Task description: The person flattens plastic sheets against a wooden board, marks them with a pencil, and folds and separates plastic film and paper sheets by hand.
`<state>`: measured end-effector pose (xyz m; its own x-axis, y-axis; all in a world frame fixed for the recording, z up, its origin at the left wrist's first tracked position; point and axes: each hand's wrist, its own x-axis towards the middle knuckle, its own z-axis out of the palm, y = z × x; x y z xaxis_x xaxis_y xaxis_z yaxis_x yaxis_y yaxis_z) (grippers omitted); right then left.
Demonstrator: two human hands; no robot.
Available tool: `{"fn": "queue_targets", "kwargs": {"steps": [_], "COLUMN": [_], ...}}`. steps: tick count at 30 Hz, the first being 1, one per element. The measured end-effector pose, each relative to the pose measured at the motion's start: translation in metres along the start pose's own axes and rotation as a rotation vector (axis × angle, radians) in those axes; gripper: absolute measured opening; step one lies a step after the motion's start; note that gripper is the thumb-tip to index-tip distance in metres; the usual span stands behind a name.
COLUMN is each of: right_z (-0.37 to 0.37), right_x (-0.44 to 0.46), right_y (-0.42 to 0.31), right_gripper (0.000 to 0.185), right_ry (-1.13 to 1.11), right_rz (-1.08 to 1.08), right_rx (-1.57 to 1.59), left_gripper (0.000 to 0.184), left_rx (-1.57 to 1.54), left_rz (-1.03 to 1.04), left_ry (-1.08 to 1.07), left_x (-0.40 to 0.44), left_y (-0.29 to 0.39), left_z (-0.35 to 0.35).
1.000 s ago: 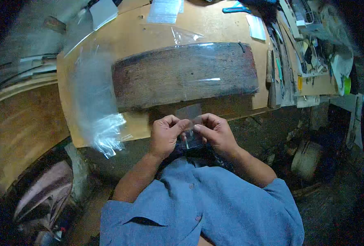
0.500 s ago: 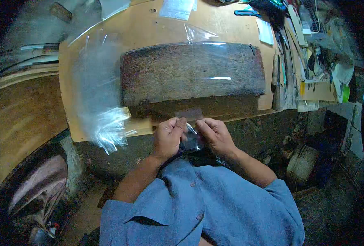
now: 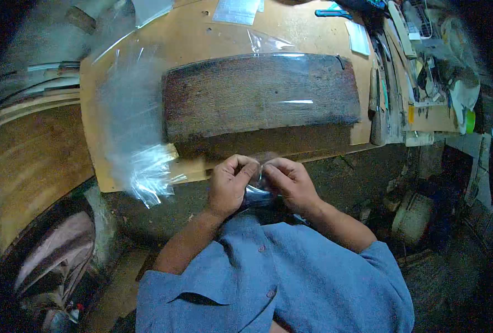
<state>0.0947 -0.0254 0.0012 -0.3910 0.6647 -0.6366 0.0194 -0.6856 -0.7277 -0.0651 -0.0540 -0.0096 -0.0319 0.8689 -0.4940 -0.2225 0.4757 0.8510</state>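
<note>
Probably light, slippery and easily creased, the small clear plastic piece point(image 3: 259, 195) at lower centre suits edge holds, its upper part pinched between the bare left hand point(image 3: 229, 184) and right hand point(image 3: 294, 186).

"What colour is the shirt point(image 3: 324, 266)?"
"Plain blue, at the near side."
"And the board point(image 3: 263, 94)?"
"Streaked brown, reddish towards its right end, on a tan tabletop point(image 3: 191, 41)."
"Far right?"
"A blue cutter point(image 3: 331, 13)."
</note>
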Motion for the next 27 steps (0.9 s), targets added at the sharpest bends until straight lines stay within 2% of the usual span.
{"fn": "queue_targets", "kwargs": {"steps": [3, 6, 8, 11, 14, 19, 23, 27], "right_z": [0.001, -0.011, -0.013, -0.013, -0.011, -0.014, -0.012, -0.013], "right_x": [-0.001, -0.001, -0.003, -0.003, -0.005, -0.004, -0.004, -0.007], "right_y": [-0.005, -0.002, -0.006, 0.002, -0.001, 0.000, -0.001, -0.009], "right_gripper": [0.017, 0.017, 0.017, 0.018, 0.019, 0.019, 0.020, 0.018], "right_ry": [0.008, -0.071, -0.089, -0.083, -0.090, -0.057, 0.005, 0.037], "right_rz": [-0.076, -0.065, 0.059, 0.027, -0.010, -0.012, 0.022, 0.065], "right_rx": [0.116, 0.053, -0.040, 0.077, 0.172, 0.138, 0.189, 0.132], "left_gripper": [0.023, 0.021, 0.020, 0.020, 0.018, 0.016, 0.016, 0.016], "left_rx": [-0.022, -0.009, 0.004, -0.072, -0.112, -0.109, -0.151, -0.160], "left_rz": [-0.039, -0.070, -0.082, -0.114, -0.052, -0.128, -0.127, -0.036], "left_ry": [-0.016, -0.050, -0.054, -0.038, 0.008, 0.010, 0.030, 0.072], "left_x": [-0.002, -0.004, -0.004, -0.006, -0.007, -0.009, -0.010, -0.009], "left_y": [0.001, -0.008, -0.007, 0.001, 0.001, 0.003, 0.003, 0.004], "left_z": [-0.003, -0.011, -0.010, -0.002, 0.000, -0.004, -0.005, -0.002]}}
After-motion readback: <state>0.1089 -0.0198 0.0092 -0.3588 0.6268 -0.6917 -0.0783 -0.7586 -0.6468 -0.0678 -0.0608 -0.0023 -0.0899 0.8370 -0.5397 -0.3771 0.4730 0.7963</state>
